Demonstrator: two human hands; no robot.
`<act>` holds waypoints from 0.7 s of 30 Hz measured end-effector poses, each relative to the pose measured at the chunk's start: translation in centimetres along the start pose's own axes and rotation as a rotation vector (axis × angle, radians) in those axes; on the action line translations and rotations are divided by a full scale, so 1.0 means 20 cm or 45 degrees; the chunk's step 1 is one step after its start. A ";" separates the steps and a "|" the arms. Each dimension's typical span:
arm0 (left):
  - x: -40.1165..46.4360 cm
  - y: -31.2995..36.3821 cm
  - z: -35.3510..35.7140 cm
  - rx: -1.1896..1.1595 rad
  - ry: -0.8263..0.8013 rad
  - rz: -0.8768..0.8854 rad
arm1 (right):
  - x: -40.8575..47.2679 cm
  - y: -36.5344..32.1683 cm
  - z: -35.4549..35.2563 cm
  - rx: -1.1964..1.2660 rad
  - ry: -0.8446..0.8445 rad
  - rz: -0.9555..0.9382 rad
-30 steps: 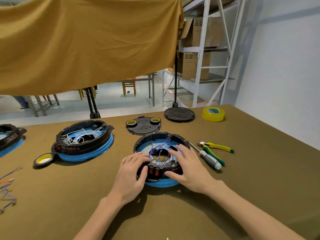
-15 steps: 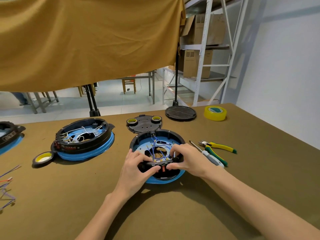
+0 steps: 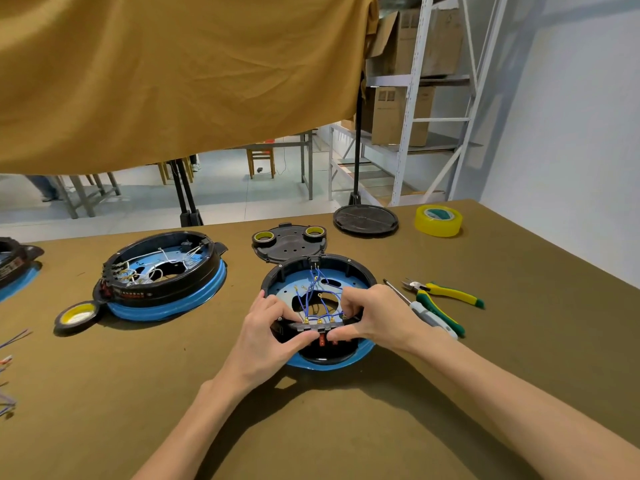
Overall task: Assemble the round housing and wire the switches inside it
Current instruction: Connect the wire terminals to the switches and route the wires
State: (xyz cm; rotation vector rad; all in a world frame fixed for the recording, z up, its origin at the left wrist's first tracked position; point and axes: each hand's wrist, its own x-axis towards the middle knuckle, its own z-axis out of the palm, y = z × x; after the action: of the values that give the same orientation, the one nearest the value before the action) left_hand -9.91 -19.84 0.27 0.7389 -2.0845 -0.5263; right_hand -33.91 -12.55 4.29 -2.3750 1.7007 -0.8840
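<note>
Both hands are pinching the switch block (image 3: pixel 320 329) at the round housing's (image 3: pixel 318 358) near rim, left hand (image 3: pixel 268 336) and right hand (image 3: pixel 375 318) almost touching, likely steadying it while seating. Blue wires (image 3: pixel 317 294) are arching beyond the fingers; a screwdriver (image 3: pixel 424 313) is lying just right.

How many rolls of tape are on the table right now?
4. One black-edged yellow roll by the left housing, two small rolls on the black cover plate, and one clear yellow roll at the far right. Others may lie out of frame.
</note>
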 end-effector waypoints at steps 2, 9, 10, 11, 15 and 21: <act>0.00 0.00 0.00 0.021 -0.017 0.014 | -0.01 -0.01 0.00 -0.035 0.003 -0.003; -0.03 0.02 0.01 -0.060 0.010 0.011 | -0.02 -0.07 0.04 -0.186 0.102 -0.043; -0.03 0.02 0.00 -0.056 0.013 0.016 | -0.02 -0.06 0.04 -0.179 0.093 -0.040; -0.03 0.02 0.00 -0.038 0.007 0.025 | -0.02 -0.06 0.04 -0.166 0.092 -0.038; -0.03 0.00 0.00 0.037 -0.027 0.059 | -0.05 -0.06 0.05 -0.140 0.154 -0.043; -0.05 -0.03 0.05 0.108 0.029 0.078 | -0.07 -0.01 0.07 0.025 0.150 0.054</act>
State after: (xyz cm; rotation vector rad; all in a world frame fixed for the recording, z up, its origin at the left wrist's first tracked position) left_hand -10.13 -19.51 -1.18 0.7243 -2.1115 -0.3959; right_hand -33.33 -11.67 2.68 -2.3078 1.7683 -1.0484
